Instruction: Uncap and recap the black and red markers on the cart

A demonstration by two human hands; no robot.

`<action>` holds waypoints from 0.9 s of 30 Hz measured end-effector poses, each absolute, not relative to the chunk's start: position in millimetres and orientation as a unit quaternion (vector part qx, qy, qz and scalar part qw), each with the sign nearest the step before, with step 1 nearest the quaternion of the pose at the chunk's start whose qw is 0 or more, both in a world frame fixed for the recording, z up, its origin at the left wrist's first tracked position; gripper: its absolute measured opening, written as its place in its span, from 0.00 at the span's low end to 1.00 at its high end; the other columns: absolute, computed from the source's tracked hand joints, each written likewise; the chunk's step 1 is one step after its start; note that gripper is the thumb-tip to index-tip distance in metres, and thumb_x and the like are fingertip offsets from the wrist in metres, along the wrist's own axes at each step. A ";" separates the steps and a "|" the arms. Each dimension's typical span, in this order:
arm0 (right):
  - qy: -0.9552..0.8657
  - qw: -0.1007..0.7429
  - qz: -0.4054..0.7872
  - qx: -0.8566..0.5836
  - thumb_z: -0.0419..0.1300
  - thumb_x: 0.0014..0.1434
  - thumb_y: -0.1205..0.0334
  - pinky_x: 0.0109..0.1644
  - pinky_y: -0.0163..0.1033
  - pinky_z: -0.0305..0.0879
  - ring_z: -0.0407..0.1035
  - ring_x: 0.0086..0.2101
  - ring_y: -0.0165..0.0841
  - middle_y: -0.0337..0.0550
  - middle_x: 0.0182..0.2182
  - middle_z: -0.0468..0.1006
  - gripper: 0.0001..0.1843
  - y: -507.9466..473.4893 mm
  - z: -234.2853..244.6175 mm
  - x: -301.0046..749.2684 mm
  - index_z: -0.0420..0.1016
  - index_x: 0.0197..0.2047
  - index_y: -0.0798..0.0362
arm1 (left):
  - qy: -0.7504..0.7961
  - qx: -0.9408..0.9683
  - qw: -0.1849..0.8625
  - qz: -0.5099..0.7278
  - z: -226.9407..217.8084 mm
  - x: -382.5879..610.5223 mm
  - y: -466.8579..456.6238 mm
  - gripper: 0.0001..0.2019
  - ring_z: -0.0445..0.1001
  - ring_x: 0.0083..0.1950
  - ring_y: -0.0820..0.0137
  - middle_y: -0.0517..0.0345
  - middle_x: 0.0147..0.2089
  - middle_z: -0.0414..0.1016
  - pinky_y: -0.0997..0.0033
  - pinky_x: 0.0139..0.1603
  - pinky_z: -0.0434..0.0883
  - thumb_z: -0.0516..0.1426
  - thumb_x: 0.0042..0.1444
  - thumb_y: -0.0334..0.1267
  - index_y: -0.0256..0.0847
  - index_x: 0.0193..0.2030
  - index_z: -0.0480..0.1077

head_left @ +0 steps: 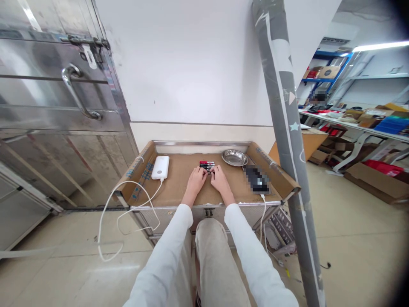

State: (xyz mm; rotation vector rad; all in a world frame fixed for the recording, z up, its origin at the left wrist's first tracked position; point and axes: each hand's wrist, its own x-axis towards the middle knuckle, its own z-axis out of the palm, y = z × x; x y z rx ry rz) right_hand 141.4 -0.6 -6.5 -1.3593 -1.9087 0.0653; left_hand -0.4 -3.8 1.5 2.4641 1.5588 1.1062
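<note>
While the markers lie midway between the side edges of the worktop, the left hand and right hand rest with curled fingers at their near side; whether these grip one, I cannot tell.

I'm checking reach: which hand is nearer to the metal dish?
Right. In the picture, the right hand is below and left of the metal dish; the left hand is farther left.
</note>
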 end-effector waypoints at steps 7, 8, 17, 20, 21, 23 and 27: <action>-0.730 0.437 0.021 -0.525 0.42 0.60 0.74 0.54 0.44 0.62 0.65 0.46 0.36 0.50 0.42 0.66 0.15 -7.5 4.9 138.8 0.65 0.44 0.53 | 0.494 0.768 0.014 0.408 8.2 0.1 -3.1 0.04 0.69 0.44 0.67 0.55 0.39 0.69 0.67 0.49 0.67 0.51 0.63 0.35 0.41 0.40 0.66; -0.737 0.437 0.023 -0.516 0.41 0.61 0.74 0.55 0.43 0.62 0.65 0.46 0.36 0.49 0.42 0.66 0.15 -7.9 5.3 138.6 0.65 0.44 0.53 | 0.490 0.767 0.016 0.413 8.0 -0.1 -3.4 0.04 0.69 0.45 0.67 0.55 0.40 0.69 0.67 0.49 0.67 0.51 0.63 0.36 0.41 0.41 0.66; -0.736 0.453 0.036 -0.502 0.41 0.61 0.74 0.53 0.40 0.63 0.66 0.45 0.35 0.48 0.42 0.66 0.15 -9.4 3.8 139.5 0.65 0.44 0.52 | 0.496 0.765 0.006 0.411 5.2 -0.7 -4.4 0.05 0.69 0.47 0.67 0.55 0.43 0.70 0.66 0.51 0.67 0.49 0.64 0.36 0.42 0.43 0.66; -0.734 0.456 0.026 -0.503 0.42 0.61 0.74 0.52 0.40 0.63 0.66 0.45 0.35 0.48 0.42 0.67 0.15 -9.0 3.8 140.0 0.65 0.44 0.52 | 0.509 0.760 0.004 0.404 5.3 -0.8 -4.2 0.05 0.69 0.48 0.67 0.54 0.43 0.70 0.65 0.51 0.67 0.49 0.64 0.36 0.42 0.43 0.66; -0.736 0.453 0.026 -0.502 0.42 0.61 0.74 0.52 0.40 0.63 0.66 0.45 0.35 0.48 0.42 0.67 0.15 -8.9 3.9 140.2 0.65 0.44 0.52 | 0.510 0.759 0.006 0.403 5.4 -0.9 -4.1 0.05 0.69 0.48 0.67 0.54 0.43 0.70 0.65 0.51 0.67 0.49 0.64 0.36 0.42 0.43 0.66; -0.740 0.448 0.031 -0.500 0.43 0.61 0.73 0.52 0.40 0.63 0.66 0.45 0.35 0.48 0.43 0.67 0.15 -9.0 4.2 140.4 0.65 0.44 0.52 | 0.511 0.759 0.011 0.404 5.7 -1.0 -4.0 0.05 0.69 0.48 0.67 0.54 0.43 0.70 0.66 0.51 0.67 0.49 0.64 0.35 0.42 0.42 0.65; -0.743 0.451 0.052 -0.491 0.42 0.62 0.73 0.53 0.40 0.62 0.66 0.46 0.35 0.48 0.43 0.67 0.14 -9.5 5.0 140.7 0.65 0.43 0.52 | 0.517 0.754 0.017 0.405 5.1 -1.4 -3.4 0.05 0.69 0.47 0.67 0.54 0.43 0.71 0.66 0.50 0.66 0.49 0.64 0.35 0.41 0.42 0.65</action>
